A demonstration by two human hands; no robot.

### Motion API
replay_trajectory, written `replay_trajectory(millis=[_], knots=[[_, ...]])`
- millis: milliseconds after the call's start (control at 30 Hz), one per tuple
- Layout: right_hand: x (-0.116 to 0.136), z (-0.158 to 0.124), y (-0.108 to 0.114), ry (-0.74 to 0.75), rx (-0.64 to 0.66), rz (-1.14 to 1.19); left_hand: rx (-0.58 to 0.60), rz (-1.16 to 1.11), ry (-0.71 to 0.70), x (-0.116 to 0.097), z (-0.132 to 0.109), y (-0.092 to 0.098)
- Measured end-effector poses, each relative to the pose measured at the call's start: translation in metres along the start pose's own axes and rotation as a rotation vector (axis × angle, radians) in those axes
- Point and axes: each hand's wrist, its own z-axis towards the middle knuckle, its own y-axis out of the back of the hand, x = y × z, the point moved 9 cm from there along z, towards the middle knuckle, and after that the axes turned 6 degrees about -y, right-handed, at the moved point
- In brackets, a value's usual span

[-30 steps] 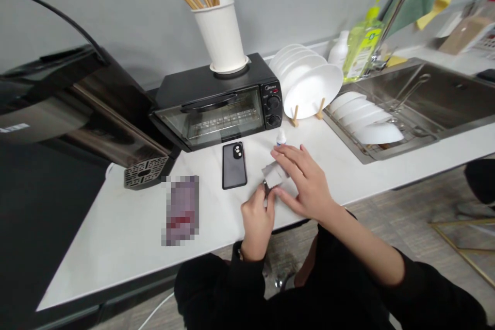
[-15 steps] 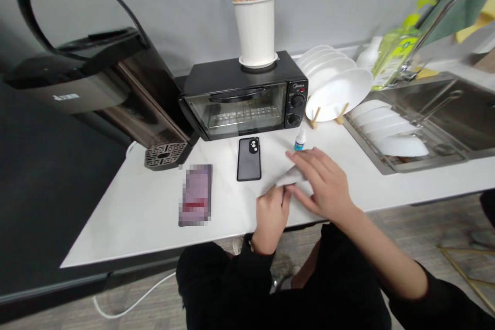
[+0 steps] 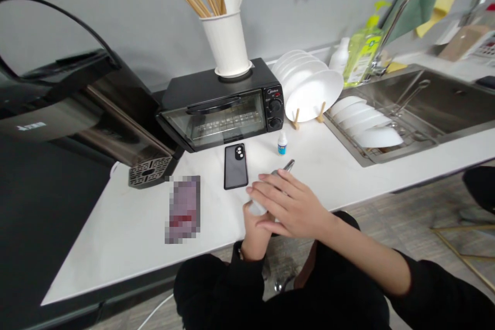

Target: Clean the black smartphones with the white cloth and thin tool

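Note:
Both hands meet over the counter's front edge around a thin, flat grey-white object (image 3: 257, 208), largely covered by my fingers. A narrow dark, shiny end (image 3: 289, 165) sticks out beyond the knuckles; what kind of thing it is I cannot make out. My left hand (image 3: 256, 234) is closed on it from below. Across its top lies my right hand (image 3: 292, 203), open, fingers stretched out flat. Just behind them a small white bottle with a blue label (image 3: 282, 144) stands upright. A dark-rimmed, see-through phone case (image 3: 235, 166) lies to the left, camera end away from me.
A phone with a blurred screen (image 3: 183, 210) lies farther left, before the black drinks machine (image 3: 149, 170). The toaster oven (image 3: 220, 108) carries a white cup of chopsticks (image 3: 228, 44). Racked plates (image 3: 313, 93), a soap bottle (image 3: 361, 59) and a sink with bowls (image 3: 444, 142) stand right.
The view has swung to the right. My right hand has shifted leftward over my left hand, covering more of the flat object, and its dark end now shows beyond the knuckles.

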Motion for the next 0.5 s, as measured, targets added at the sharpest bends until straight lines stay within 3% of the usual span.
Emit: replay_trajectory(millis=[133,300,367,500], knots=[[-0.011,0.003,0.007,-0.142,-0.089,0.001,-0.014,0.108,-0.058,-0.002,-0.005,0.001],[0.010,-0.003,0.007,0.093,-0.144,-0.046,-0.075,0.248,-0.226,-0.024,-0.003,0.011],[-0.007,-0.010,0.015,-0.019,-0.242,-0.021,-0.089,0.243,-0.290,-0.037,0.000,0.019],[-0.056,-0.036,0.015,-0.449,-0.360,0.194,-0.049,0.114,-0.297,-0.052,0.006,0.030]])
